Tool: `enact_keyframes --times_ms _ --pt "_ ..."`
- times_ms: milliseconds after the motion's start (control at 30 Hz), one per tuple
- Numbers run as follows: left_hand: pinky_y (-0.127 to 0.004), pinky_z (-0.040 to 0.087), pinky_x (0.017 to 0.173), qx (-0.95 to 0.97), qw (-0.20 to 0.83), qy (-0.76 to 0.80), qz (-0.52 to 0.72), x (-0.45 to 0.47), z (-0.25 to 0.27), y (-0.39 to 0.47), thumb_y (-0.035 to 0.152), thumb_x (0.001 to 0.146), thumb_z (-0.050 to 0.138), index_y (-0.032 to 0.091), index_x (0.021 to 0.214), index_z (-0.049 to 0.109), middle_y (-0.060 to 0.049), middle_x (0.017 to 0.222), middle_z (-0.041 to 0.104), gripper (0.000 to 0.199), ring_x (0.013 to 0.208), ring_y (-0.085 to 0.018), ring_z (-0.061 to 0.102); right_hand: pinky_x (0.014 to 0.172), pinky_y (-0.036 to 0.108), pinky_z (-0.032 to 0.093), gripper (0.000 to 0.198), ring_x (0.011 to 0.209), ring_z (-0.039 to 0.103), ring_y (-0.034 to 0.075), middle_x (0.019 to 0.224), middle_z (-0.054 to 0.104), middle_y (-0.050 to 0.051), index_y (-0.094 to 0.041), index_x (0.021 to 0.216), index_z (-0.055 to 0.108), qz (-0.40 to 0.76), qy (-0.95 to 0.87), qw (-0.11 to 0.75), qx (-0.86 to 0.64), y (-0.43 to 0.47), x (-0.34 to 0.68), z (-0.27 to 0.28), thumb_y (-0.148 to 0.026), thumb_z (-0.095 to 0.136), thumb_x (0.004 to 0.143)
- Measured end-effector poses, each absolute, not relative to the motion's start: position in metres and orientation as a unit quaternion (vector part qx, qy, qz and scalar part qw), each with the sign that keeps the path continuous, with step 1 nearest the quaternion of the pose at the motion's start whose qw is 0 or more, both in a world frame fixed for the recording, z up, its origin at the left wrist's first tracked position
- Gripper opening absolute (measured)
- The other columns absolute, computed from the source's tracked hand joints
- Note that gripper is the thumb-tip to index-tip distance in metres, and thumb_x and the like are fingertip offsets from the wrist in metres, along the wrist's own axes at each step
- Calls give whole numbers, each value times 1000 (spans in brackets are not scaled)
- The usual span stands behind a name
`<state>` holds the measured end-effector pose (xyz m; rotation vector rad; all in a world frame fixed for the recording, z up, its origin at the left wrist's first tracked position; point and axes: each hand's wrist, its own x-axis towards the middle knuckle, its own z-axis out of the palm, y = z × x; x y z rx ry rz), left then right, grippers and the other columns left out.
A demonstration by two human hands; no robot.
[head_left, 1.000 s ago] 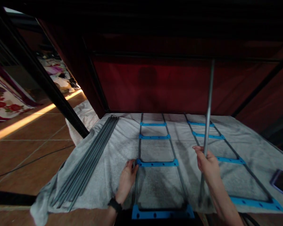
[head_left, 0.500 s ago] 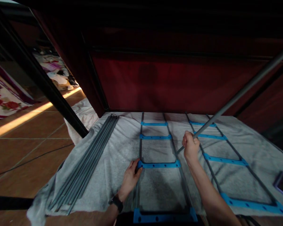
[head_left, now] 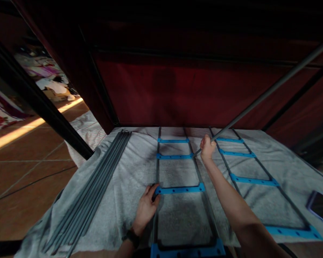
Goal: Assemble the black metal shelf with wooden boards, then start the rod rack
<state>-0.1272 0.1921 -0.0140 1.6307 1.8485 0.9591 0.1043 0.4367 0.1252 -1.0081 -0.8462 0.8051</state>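
A ladder-like frame of grey tubes with blue crossbars lies on the grey cloth (head_left: 131, 168). My left hand (head_left: 146, 206), a dark watch on its wrist, grips the left end of a blue crossbar (head_left: 180, 189) by the tube. In my right hand (head_left: 207, 146) is a long grey tube (head_left: 258, 103), held slanting up to the right. Its lower tip is at the right end of a farther blue crossbar (head_left: 174, 156); whether it touches there I cannot tell. The nearest blue crossbar (head_left: 188, 249) lies close to my body.
A bundle of loose grey tubes (head_left: 94, 186) lies on the left. Another frame with blue crossbars (head_left: 254, 180) lies to the right, and a phone (head_left: 321, 208) is at the far right. A dark red panel (head_left: 177, 96) stands behind; a black post (head_left: 56, 114) slants at left.
My right hand has moved forward and slightly left with the tube, whose tip went from near the held crossbar to the farther one. My left hand stays on its crossbar. The view shifted slightly.
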Motion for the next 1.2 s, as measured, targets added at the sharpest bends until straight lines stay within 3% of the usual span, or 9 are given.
enact_keyframes --times_ms 200,900,1200 --pt "-36 49 101 594 253 683 341 -127 -11 193 30 89 51 25 136 56 -7 125 62 48 114 -22 62 36 22 20 50 39 25 7 42 27 -9 -26 54 27 361 -412 699 -460 454 96 120 -61 54 78" --pt "-33 53 90 592 257 694 318 -126 -10 193 31 90 49 26 137 55 -6 120 62 47 103 -21 64 37 22 16 50 38 22 5 43 24 -10 -25 52 27 423 -438 680 -407 454 99 107 -52 62 76" --pt "-36 50 97 588 253 701 314 -127 -21 194 30 91 49 22 141 48 -8 119 62 51 110 -23 62 36 22 15 47 36 22 4 41 26 -10 -24 49 29 440 -443 655 -425 476 96 114 -47 60 75"
